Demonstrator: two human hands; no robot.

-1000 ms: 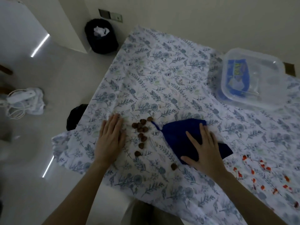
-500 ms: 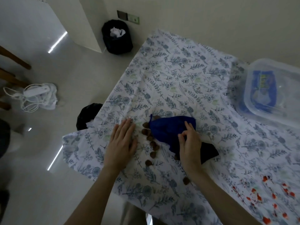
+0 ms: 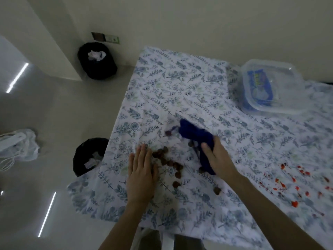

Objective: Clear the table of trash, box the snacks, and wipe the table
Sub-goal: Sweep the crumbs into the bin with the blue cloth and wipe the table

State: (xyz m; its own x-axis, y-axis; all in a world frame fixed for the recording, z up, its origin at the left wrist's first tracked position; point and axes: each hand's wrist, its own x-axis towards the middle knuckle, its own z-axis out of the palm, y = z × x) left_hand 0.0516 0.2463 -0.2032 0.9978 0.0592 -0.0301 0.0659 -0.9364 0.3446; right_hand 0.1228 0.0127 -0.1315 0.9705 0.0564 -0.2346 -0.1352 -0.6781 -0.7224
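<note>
The bench wears a leaf-print cover and fills the right half of the view. The left hand lies flat on it at about 7 o'clock from the middle, fingers together and straight, its grip spread wide and holding nothing. Just off its fingertips, toward 3 o'clock, sits a loose cluster of brown bits, trailing down toward 5 o'clock, with a stray one further out. The right hand has its grip closed on a blue cloth, which bunches up and juts toward 11 o'clock from the fist; its lower end hangs below the thumb and touches the cover. A few brown bits lie right against the cloth. Red crumbs scatter across the cover at 4 o'clock, well apart from both hands. A clear box with a lid sits at 2 o'clock near the wall, a blue packet showing through it. On the floor, one black bin stands at 11 o'clock by the wall and another bin just beside the bench edge at 9 o'clock, both with white scraps inside.
</note>
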